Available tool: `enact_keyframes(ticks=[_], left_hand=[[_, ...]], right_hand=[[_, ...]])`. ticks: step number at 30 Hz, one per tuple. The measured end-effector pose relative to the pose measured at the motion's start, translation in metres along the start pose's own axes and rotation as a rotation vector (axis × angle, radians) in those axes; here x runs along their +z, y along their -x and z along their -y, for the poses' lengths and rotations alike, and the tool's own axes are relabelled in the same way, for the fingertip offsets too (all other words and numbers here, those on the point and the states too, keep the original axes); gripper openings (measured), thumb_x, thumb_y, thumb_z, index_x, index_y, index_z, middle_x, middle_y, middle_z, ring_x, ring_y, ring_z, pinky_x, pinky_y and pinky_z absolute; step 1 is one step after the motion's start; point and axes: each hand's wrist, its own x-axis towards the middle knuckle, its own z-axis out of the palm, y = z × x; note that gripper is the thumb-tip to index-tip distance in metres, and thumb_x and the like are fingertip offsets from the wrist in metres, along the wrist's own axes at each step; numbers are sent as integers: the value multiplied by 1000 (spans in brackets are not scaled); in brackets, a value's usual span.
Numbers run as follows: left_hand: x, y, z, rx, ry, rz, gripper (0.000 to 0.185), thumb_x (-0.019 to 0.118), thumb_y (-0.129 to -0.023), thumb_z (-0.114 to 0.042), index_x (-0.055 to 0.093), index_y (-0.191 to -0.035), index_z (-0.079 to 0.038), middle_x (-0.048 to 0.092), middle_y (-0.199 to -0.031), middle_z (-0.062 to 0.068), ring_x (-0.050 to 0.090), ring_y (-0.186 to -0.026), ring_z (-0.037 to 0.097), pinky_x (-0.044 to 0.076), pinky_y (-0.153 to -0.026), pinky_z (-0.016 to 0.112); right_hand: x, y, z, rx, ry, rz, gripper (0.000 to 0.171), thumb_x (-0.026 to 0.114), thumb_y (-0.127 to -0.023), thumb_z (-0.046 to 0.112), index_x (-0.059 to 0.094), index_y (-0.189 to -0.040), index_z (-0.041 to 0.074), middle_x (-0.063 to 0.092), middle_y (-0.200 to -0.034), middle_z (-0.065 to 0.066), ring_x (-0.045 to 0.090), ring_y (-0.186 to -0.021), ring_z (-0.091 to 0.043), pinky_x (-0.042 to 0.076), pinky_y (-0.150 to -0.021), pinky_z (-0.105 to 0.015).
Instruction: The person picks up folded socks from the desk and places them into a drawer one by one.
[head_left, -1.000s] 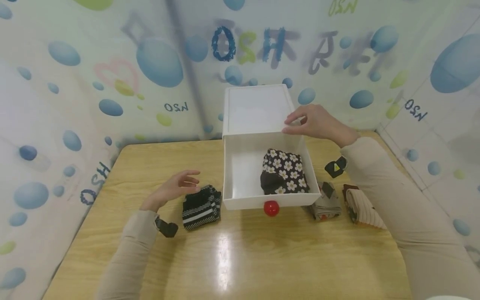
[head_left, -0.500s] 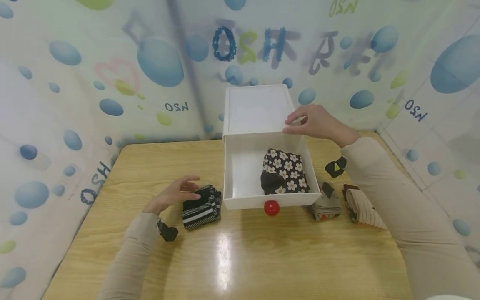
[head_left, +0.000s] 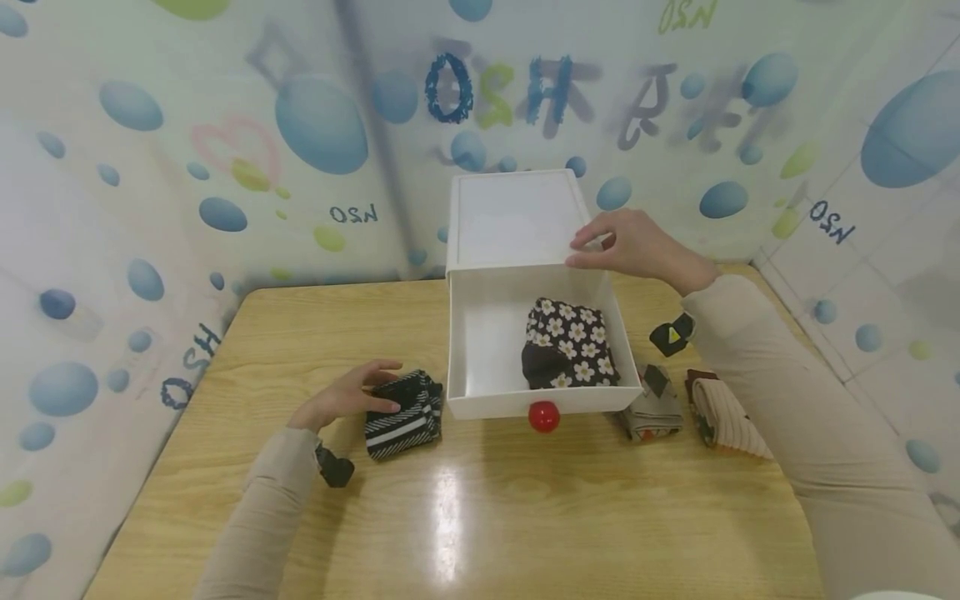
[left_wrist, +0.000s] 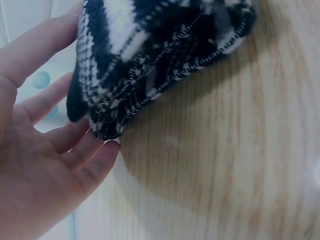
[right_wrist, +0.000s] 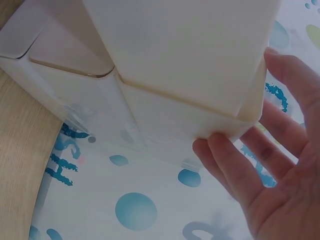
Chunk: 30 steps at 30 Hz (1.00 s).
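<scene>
Because the flat, white rectangular lid (head_left: 517, 221) would perhaps fall, my right hand (head_left: 633, 242) pinches its edge. My left hand (head_left: 337, 398) is spread wide, touching the folded black-and-white knitted socks (head_left: 408, 433), which lie on the pale wooden table (head_left: 600, 517) beside the white box (head_left: 491, 408).

White box (head_left: 480, 407), red knob (head_left: 543, 416), flowered black socks (head_left: 576, 340), white-striped black socks (head_left: 407, 427)
</scene>
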Motion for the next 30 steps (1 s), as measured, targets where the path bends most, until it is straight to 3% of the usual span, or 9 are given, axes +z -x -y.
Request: enact_keyframes(ticks=[8, 23, 30], left_hand=[[2, -1, 0, 29, 5, 17, 71, 70, -76, -17, 32, -134, -3, 32, -134, 24, 26, -123, 40, 28, -96, 56], [7, -5, 7, 84, -67, -52, 68, 74, -71, -19, 41, -130, -8, 37, -131, 18, 33, -118, 38, 30, -95, 55], [9, -3, 6, 42, -78, -79, 65, 75, -71, -20, 46, -126, -4, 42, -128, 19, 36, -115, 37, 31, -94, 53]], right_hand=[[0, 1, 2, 6, -4, -2, 35, 66, -80, 26, 63, -103, 1, 56, -112, -16, 56, -96, -34, 46, -82, -43], [-1, 1, 3, 27, -21, 12, 36, 66, -80, 27, 63, -104, 1, 55, -114, -16, 55, -97, -35, 46, -82, -43], [0, 2, 4, 25, -26, 7, 36, 66, -80, 27, 63, -104, 0, 56, -113, -17, 55, -97, -35, 46, -82, -43]])
